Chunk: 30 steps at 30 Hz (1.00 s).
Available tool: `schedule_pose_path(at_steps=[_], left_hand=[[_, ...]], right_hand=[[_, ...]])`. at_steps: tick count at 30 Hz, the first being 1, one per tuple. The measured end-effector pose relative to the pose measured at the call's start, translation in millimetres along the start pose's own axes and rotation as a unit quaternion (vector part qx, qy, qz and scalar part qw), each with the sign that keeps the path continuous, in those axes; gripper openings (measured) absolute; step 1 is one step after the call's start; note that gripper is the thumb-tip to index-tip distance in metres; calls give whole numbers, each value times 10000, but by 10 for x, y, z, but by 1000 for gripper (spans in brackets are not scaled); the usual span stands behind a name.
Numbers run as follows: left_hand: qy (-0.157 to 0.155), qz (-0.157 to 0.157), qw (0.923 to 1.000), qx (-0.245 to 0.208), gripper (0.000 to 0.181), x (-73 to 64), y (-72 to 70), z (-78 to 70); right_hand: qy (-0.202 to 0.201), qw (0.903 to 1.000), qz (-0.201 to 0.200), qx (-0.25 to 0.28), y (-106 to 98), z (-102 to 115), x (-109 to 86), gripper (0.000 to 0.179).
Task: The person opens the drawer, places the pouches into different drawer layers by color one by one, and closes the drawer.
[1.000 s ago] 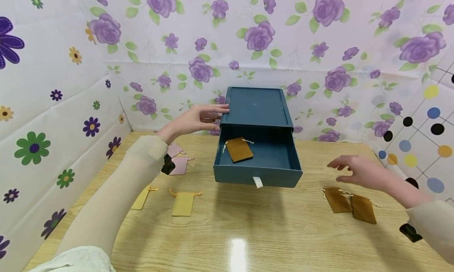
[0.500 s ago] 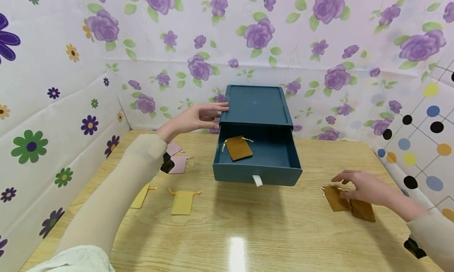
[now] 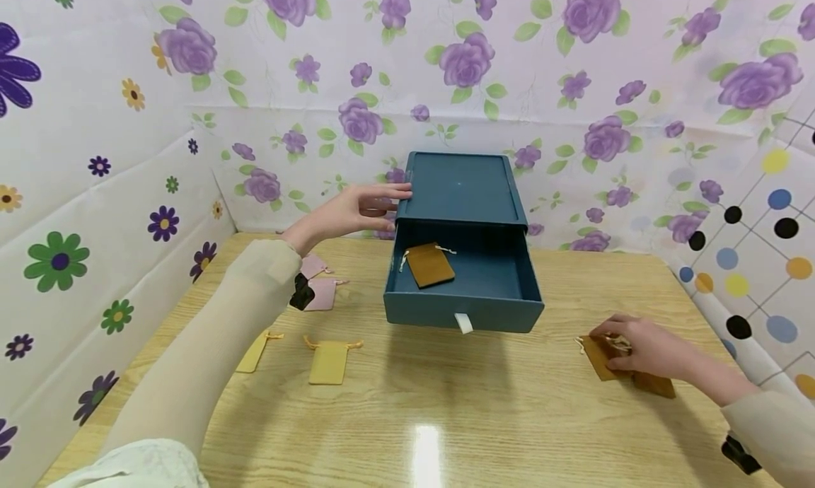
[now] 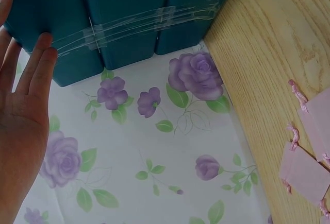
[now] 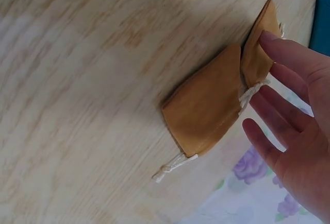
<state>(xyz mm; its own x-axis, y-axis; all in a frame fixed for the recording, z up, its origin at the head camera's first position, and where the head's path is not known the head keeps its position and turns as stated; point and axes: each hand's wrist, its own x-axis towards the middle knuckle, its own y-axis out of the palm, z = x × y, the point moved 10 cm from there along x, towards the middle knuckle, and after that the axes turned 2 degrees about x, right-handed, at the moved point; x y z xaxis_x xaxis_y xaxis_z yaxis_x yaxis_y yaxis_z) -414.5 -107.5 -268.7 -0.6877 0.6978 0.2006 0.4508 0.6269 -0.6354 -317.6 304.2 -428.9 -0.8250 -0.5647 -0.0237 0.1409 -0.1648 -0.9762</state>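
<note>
A blue drawer box point(image 3: 467, 191) stands at the table's middle with its drawer point(image 3: 465, 311) pulled out. Inside the drawer lies a brown drawstring pouch point(image 3: 430, 266). My left hand point(image 3: 347, 212) rests its extended fingertips on the box's left side, as the left wrist view also shows. On the right, my right hand point(image 3: 649, 346) reaches over two brown pouches lying side by side. Its thumb and fingertips touch the left pouch point(image 3: 601, 357); the right pouch point(image 3: 656, 385) is partly hidden beneath the hand. In the right wrist view, the nearer pouch point(image 5: 206, 103) lies flat, untouched.
Two yellow pouches lie front left, one point(image 3: 327, 363) in full view and another point(image 3: 253, 353) partly behind the left forearm. Pink pouches point(image 3: 323, 294) lie farther back beside the left wrist. Flowered cloth point(image 3: 286, 141) hangs behind the table point(image 3: 382, 431).
My right hand has come down from above the brown pouches, and its fingertips now touch the left one. My left hand has stayed at the box.
</note>
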Motion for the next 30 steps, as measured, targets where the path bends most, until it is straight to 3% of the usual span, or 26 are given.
schedule_pose_path(at_steps=[13,30], left_hand=[[-53,-27,10000,0,56,-17,-5,-24],[-18,-8,10000,-7,56,-2,2,-2]], right_hand=[[-446,9988,-226,-12,2,162,41,40],[-782,9965,-190,228,2,252,107,33]])
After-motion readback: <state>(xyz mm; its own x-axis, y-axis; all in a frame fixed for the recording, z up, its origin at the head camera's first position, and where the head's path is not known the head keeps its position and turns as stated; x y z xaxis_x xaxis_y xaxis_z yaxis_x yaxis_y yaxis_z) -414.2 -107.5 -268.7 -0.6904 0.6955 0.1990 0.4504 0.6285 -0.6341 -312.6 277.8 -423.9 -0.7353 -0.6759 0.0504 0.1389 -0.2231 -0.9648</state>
